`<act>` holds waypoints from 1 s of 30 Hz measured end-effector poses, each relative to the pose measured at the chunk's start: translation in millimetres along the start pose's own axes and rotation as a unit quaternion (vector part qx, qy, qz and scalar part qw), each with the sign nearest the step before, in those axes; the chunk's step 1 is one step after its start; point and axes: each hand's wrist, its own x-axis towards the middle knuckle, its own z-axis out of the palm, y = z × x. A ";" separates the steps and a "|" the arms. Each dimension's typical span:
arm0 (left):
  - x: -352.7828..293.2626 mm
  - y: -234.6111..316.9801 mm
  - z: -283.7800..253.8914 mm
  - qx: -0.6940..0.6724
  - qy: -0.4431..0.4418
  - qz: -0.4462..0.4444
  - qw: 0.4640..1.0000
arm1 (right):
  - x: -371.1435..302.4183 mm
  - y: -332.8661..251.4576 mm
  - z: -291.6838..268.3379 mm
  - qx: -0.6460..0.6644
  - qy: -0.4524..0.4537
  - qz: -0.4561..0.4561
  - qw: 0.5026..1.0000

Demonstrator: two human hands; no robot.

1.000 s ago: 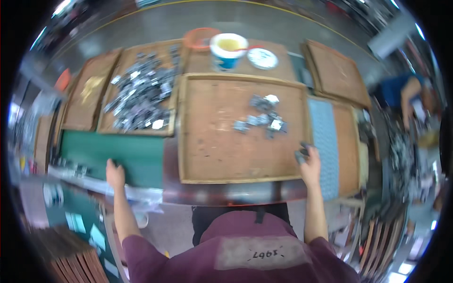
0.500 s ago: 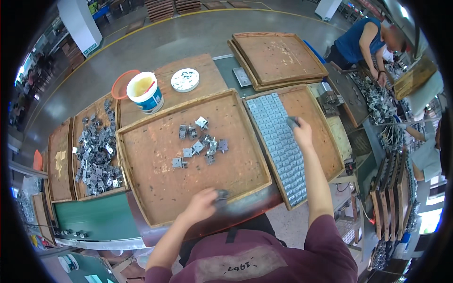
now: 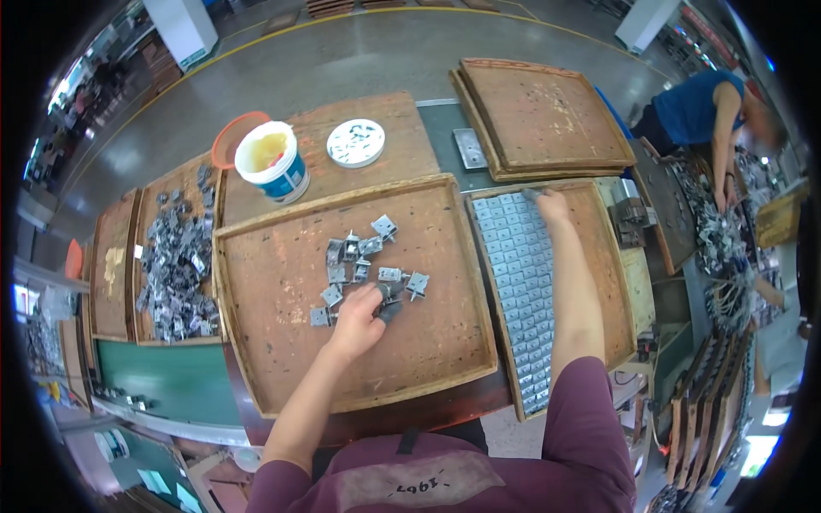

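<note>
My left hand (image 3: 357, 323) reaches into a loose cluster of small metal brackets (image 3: 370, 246) in the large wooden tray (image 3: 282, 342). Dark grey coverings show on its thumb and fingertip, which close around a bracket at the cluster's near side. My right hand (image 3: 554, 207) is at the far end of the right-hand tray (image 3: 611, 291), beside tight rows of flat grey metal pieces (image 3: 517, 282). Its fingers, dark at the tips, are pinched together at the end of the outer row; what they hold is hidden.
A white-and-blue bucket (image 3: 274, 162) and a white lid (image 3: 356, 143) with small pieces stand beyond the large tray. More brackets (image 3: 175, 265) are heaped in a tray at left. Stacked trays (image 3: 547, 115) lie far right, near a co-worker in a blue top (image 3: 701, 107).
My left hand has moved from the large tray's near edge forward into the bracket cluster. My right hand has shifted farther along the rows to their far end. The view has shifted slightly.
</note>
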 end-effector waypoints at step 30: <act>-158.5 69.9 -29.8 -0.626 0.050 -0.058 0.776 | -461.0 -48.4 26.0 0.477 -0.236 -0.121 0.838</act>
